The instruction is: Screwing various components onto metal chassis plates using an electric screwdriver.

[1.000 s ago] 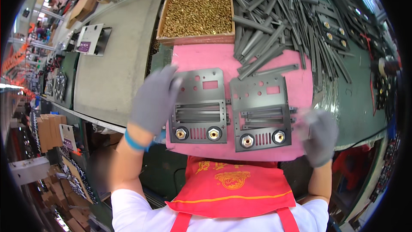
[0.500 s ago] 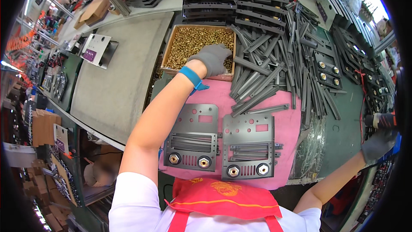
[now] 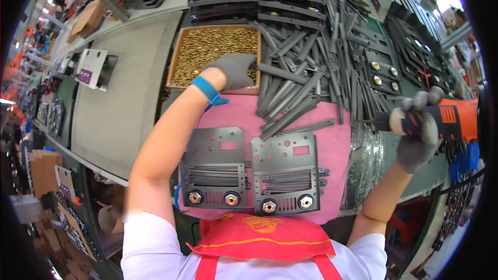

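Note:
My left hand [image 3: 234, 70], in a grey glove, is at the right side of a shallow box [image 3: 173, 61] full of small brass-coloured fasteners [image 3: 218, 44]. Its fingers are curled down; whatever they pinch is hidden. My right hand [image 3: 416, 142], also gloved, is wrapped round an orange and black power screwdriver [image 3: 450, 120], its bit pointing left. Before me two dark metal panels, a left one [image 3: 213, 140] and a right one [image 3: 282, 148], lie on a pink mat [image 3: 332, 148]. Each has two brass-centred hex fittings and thin dark strips lying across it.
A heap of loose dark metal strips [image 3: 295, 85] covers the table right of the box. Stacked dark frames [image 3: 223, 0] stand behind. Another panel with fittings [image 3: 383, 75] lies at the right. A white bracketed plate [image 3: 93, 67] rests on the grey board at the left.
My right hand has brought the power screwdriver in from the right edge, leftward over the table. My left hand stays at the fastener box, its fingers more curled. The whole view has shifted.

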### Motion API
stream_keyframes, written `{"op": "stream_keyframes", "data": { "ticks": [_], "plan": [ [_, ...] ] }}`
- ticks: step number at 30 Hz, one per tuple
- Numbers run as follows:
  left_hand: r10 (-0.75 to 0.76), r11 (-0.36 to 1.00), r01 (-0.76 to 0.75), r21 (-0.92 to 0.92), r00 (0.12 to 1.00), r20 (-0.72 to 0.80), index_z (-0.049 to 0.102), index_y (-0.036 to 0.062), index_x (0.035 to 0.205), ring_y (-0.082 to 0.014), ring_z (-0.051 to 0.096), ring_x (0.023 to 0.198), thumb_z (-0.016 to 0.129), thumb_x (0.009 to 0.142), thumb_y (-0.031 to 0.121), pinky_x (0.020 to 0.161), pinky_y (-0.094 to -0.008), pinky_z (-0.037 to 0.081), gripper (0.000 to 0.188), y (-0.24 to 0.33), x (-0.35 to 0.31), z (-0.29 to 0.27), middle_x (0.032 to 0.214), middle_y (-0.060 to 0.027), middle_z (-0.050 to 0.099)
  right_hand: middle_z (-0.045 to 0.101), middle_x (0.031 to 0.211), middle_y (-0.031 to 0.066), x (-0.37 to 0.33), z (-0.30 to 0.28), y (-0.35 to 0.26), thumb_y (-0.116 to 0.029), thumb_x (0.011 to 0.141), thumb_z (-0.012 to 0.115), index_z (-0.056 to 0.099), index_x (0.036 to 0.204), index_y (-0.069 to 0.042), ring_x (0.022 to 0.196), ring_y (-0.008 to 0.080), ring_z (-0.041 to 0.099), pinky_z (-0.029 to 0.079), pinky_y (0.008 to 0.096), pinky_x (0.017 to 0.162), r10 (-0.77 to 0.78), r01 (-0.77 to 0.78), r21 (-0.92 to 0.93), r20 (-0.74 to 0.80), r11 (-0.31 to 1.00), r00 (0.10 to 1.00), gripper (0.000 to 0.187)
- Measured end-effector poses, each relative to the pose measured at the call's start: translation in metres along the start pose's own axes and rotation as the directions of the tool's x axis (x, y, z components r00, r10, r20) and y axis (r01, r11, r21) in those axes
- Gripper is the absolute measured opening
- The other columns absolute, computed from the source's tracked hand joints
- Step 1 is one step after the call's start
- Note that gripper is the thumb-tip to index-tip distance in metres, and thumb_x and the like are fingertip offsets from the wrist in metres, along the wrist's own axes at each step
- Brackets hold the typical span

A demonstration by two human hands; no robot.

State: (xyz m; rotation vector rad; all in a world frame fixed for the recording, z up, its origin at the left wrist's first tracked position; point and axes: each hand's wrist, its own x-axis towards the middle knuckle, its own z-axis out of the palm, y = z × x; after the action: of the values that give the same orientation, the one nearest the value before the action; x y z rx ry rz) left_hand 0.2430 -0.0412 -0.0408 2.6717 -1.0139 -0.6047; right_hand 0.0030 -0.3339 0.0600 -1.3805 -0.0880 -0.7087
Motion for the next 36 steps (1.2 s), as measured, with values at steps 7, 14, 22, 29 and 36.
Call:
{"op": "stream_keyframes", "data": {
  "ticks": [7, 14, 22, 29, 36],
  "plan": [
    [-0.126, 0.724, 0.130, -0.678, 0.990, 0.056, 0.059, -0.0024, 0.116, -0.0138, 0.059, 0.068, 0.055, 0.087, 0.016, 0.066, -0.0259, 0.051, 0.035, -0.027, -0.003, -0.006, 0.084, -0.0065, 0.061, 0.055, 0.080, 0.0089, -0.027, 0.082, 0.008, 0.002, 0.079, 0.056, 0.048, 0.100, -0.004, 0.069, 0.0174, 0.057, 0.049, 0.0282, 0.053, 0.113, -0.113, -0.001, 0.014, 0.994, 0.994, 0.024],
    [0.132, -0.240, 0.083, -0.967, 0.990, 0.052, 0.049, -0.0061, 0.125, -0.0181, 0.060, 0.084, 0.047, 0.100, 0.022, 0.072, -0.0295, 0.056, 0.037, -0.067, -0.005, 0.002, 0.101, -0.0121, 0.057, 0.052, 0.078, 0.0066, -0.048, 0.079, 0.002, -0.005, 0.076, 0.062, 0.047, 0.095, -0.001, 0.066, 0.0142, 0.055, 0.049, 0.0272, 0.056, 0.165, -0.164, -0.026, 0.073, 0.986, 0.984, 0.025],
    [-0.134, -0.265, -0.047, -0.963, 0.991, -0.011, 0.058, -0.0046, 0.107, -0.0126, 0.054, 0.072, 0.053, 0.098, 0.012, 0.065, -0.0229, 0.051, 0.020, -0.058, -0.005, 0.015, 0.093, -0.0077, 0.060, 0.049, 0.080, 0.0034, -0.057, 0.113, -0.015, -0.006, 0.074, 0.058, 0.048, 0.101, -0.001, 0.065, 0.0124, 0.053, 0.048, 0.0269, 0.060, 0.404, -0.343, -0.375, 0.096, 0.861, 0.910, 0.030],
    [-0.149, 0.702, -0.151, -0.696, 0.924, -0.352, 0.065, -0.0015, 0.097, -0.0142, 0.062, 0.071, 0.052, 0.093, 0.001, 0.063, -0.0255, 0.052, 0.014, -0.052, -0.015, 0.019, 0.089, -0.0057, 0.068, 0.053, 0.079, 0.0057, -0.055, 0.130, -0.020, 0.000, 0.071, 0.051, 0.050, 0.102, -0.003, 0.068, 0.0133, 0.054, 0.047, 0.0258, 0.060, 0.355, -0.288, -0.479, 0.055, 0.829, 0.933, 0.031],
    [-0.166, -0.714, -0.068, -0.697, 0.983, 0.074, 0.056, 0.0017, 0.106, -0.0147, 0.051, 0.070, 0.050, 0.098, 0.012, 0.055, -0.0232, 0.042, 0.014, -0.053, -0.005, 0.015, 0.092, -0.0095, 0.060, 0.047, 0.080, 0.0066, -0.078, 0.093, -0.015, -0.008, 0.076, 0.056, 0.049, 0.093, 0.000, 0.067, 0.0148, 0.052, 0.048, 0.0286, 0.063, 0.083, -0.068, -0.229, 0.057, 0.971, 0.995, 0.021]
  ]
}}
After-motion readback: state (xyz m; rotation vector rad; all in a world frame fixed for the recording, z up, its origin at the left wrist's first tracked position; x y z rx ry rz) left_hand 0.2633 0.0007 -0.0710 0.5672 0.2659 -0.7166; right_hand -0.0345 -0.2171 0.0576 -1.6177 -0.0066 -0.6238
